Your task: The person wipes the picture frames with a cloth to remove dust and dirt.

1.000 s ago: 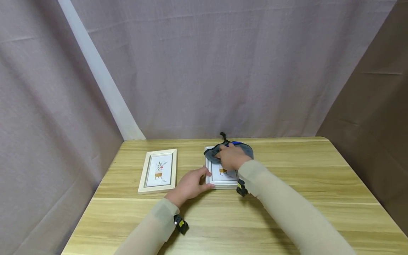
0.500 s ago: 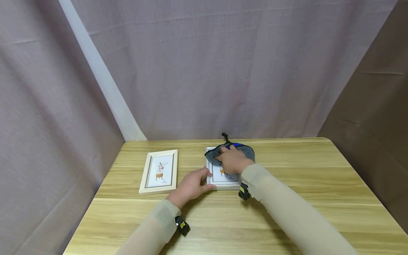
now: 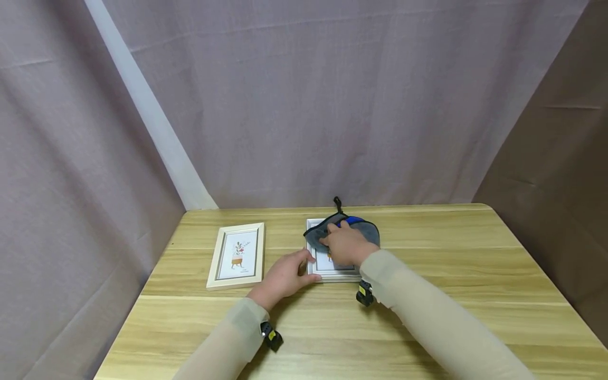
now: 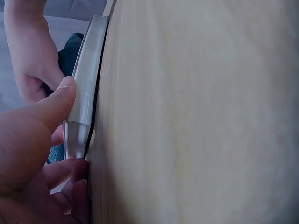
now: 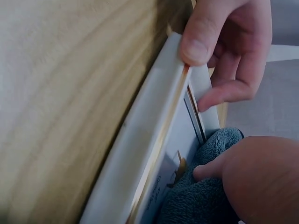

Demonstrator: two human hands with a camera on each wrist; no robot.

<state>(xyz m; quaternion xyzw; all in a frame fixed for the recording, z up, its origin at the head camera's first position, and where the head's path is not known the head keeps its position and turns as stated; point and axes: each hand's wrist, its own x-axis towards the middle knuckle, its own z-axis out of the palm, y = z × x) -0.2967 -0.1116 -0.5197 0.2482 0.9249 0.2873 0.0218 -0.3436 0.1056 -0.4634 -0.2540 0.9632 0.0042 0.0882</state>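
Note:
A white picture frame (image 3: 328, 276) lies flat on the wooden table, with a plant print behind its pane. My left hand (image 3: 285, 274) grips its near left corner, the thumb on the near edge and the fingers at the left side. Over the frame's far part lies a grey cleaning cloth (image 3: 315, 237) with a blue patch and black trim. My right hand (image 3: 349, 244) holds this cloth with bent fingers and presses it onto the pane. In the right wrist view the fuzzy cloth (image 5: 201, 200) bunches under the right thumb and hides part of the print.
A second, cream picture frame (image 3: 214, 264) with a similar print lies to the left of my left hand. The wooden table (image 3: 475, 274) ends at a grey curtain (image 3: 304, 105) behind. A black loop (image 3: 338, 205) on the cloth sticks out toward the far edge.
My right hand and the cloth have slid slightly toward the near side, and the cloth covers more of the print. The left hand keeps its hold on the frame.

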